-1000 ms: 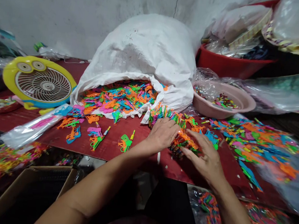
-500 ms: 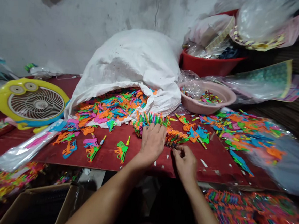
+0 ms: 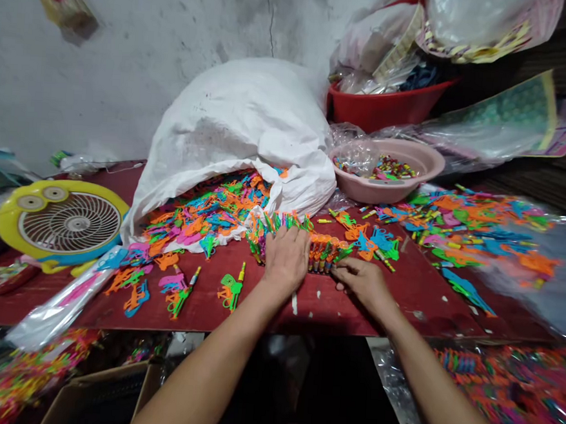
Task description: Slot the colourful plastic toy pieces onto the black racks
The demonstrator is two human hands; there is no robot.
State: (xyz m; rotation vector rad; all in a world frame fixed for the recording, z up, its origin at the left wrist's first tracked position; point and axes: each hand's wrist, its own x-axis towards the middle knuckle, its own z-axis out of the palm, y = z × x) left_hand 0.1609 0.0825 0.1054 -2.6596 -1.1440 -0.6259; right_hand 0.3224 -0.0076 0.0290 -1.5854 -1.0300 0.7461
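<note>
A packed row of small colourful plastic toys [image 3: 322, 253], with orange, green and yellow parts, stands on the red table. Over its middle lies my left hand [image 3: 287, 256], back upward, fingers bent down behind the row and partly hidden. At the row's right end, the fingertips of my right hand [image 3: 362, 283] are closed against the lowest pieces. Left of my hands lie loose toy sets [image 3: 232, 286], each with a yellow-tipped tube. Behind the row, more plastic pieces [image 3: 215, 207] spill out of a big white sack [image 3: 241, 112].
On the left stand a yellow fan [image 3: 74, 220] and a clear plastic bag [image 3: 66, 297]. A pink basin [image 3: 386, 187] of small parts and a red basin [image 3: 387, 109] are back right. Loose toys [image 3: 495, 233] cover the table's right side. Below the edge is a cardboard box [image 3: 98, 393].
My right hand has turned sideways and moved slightly up and right along the row's end. The row now shows its lower tubes upright. The whole view has shifted slightly.
</note>
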